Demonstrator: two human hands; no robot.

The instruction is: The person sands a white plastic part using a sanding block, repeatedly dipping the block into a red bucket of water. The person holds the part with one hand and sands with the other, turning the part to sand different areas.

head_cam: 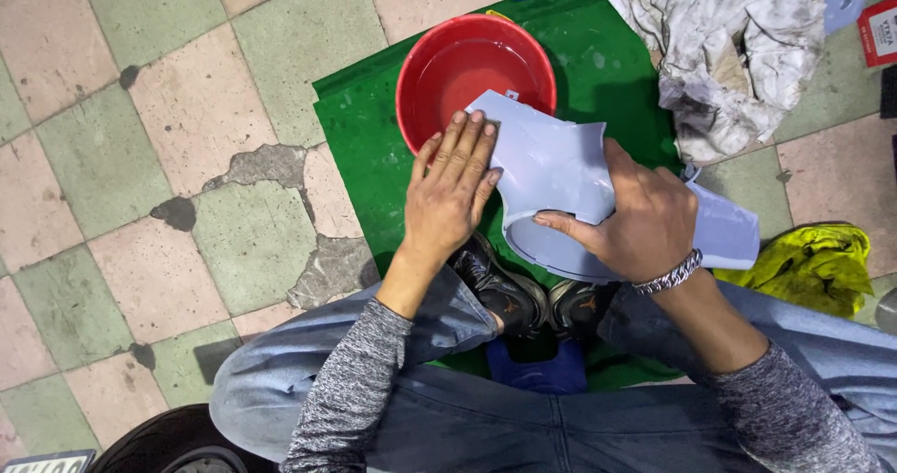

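The left hand (450,188) lies flat, fingers stretched out and pressed on the upper end of a pale lilac-grey curved plastic panel (551,169), so its grip is open and bears down instead of clasping. The right hand (645,221) curls around the panel's middle, thumb on the near lower edge and fingers wrapped over the top, a closed grip on the panel. The panel hangs in the air above the person's shoes (523,295), its upper tip overlapping the rim of a red basin (439,48) that holds clear water, and its right end reaching out past the right wrist. Judging by the flat palm on the surface and the water just beside it, the work looks like rubbing or wet-smoothing the panel, and it seems to be mid-course: the surface shows matte and even, yet I cannot tell which parts are finished or whether anything lies under the left palm. The basin stands on a green mat (374,127) spread over the worn tiled floor (187,108). To the right a soiled white cloth (729,43) lies close to the panel's far end, and a crumpled yellow bag (818,263) sits just beside its lower right corner, so room is tight there. To the left the floor offers more room, while the knees hem in the near side.
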